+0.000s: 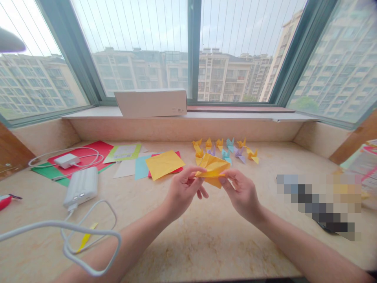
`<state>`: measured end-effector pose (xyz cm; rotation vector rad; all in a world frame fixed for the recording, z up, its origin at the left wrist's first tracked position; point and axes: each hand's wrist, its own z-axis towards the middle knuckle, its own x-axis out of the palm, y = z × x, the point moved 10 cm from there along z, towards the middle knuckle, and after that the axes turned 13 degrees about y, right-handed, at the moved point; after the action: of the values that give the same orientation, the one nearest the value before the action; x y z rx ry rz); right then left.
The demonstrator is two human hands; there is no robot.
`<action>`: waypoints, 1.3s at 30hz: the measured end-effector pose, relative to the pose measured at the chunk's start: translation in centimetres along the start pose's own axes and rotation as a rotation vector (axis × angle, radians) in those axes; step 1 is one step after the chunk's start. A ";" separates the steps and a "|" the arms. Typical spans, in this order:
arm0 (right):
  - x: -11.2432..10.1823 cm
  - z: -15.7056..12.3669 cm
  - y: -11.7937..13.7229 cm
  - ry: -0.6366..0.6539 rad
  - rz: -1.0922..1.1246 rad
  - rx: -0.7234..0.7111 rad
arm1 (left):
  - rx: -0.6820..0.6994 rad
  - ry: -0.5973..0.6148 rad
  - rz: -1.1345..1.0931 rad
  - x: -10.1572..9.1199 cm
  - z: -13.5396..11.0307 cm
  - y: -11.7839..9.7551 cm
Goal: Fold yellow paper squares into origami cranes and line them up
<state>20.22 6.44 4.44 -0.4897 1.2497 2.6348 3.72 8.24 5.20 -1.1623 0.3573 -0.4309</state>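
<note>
Between my two hands, above the stone ledge, is a partly folded sheet of yellow origami paper (216,166). My left hand (186,189) pinches its left edge between thumb and finger, the lower fingers curled loosely below. On the right edge, my right hand (242,192) grips with thumb and fingertips. Just behind the paper stand several small folded paper cranes (240,154) in yellow, blue and purple, some of them partly hidden by it. Left of my left hand lies a flat yellow paper square (165,165) on top of red and light blue sheets (141,167).
To the left are a white power bank (82,186), a white charger (67,160), looping white cables (91,232), and red and green sheets (98,151). A white box (151,103) stands on the windowsill. A blurred-out dark object (321,208) lies at the right.
</note>
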 end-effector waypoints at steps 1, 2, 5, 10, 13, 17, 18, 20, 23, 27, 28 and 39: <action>-0.1 0.0 -0.3 -0.003 0.015 0.011 | 0.007 0.010 -0.001 0.1 0.0 -0.1; -0.1 0.0 -0.5 -0.006 0.031 0.019 | 0.013 0.023 0.000 0.3 0.0 -0.2; -0.3 0.0 -0.9 -0.016 0.079 0.032 | 0.028 0.050 0.001 0.7 -0.1 -0.3; -0.4 0.3 -0.5 -0.047 0.195 0.063 | 0.024 0.065 -0.006 0.7 -0.1 0.2; -0.7 0.4 -0.5 -0.101 0.269 0.089 | 0.018 0.073 0.030 0.7 -0.1 0.3; -1.0 0.4 -0.6 -0.147 0.291 0.118 | 0.043 0.045 0.086 0.5 -0.2 0.0; -1.1 0.4 -0.6 -0.152 0.291 0.120 | 0.050 0.039 0.099 0.5 -0.2 0.0; -1.1 0.4 -0.6 -0.160 0.283 0.119 | 0.063 0.030 0.117 0.5 -0.1 -0.2; -1.1 0.4 -0.7 -0.164 0.278 0.127 | 0.061 0.018 0.138 0.4 -0.2 -0.2; -1.0 0.4 -0.9 -0.175 0.320 0.137 | 0.030 0.017 0.118 0.4 -0.2 0.0; -1.0 0.5 -0.9 -0.174 0.335 0.133 | 0.024 0.018 0.108 0.5 -0.2 0.0; -0.4 0.7 -0.4 -0.129 0.399 0.113 | -0.008 -0.030 0.142 0.4 -0.4 -0.3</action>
<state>20.59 7.22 4.67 -0.0515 1.5807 2.8279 3.81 7.62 5.27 -1.1423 0.4132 -0.2886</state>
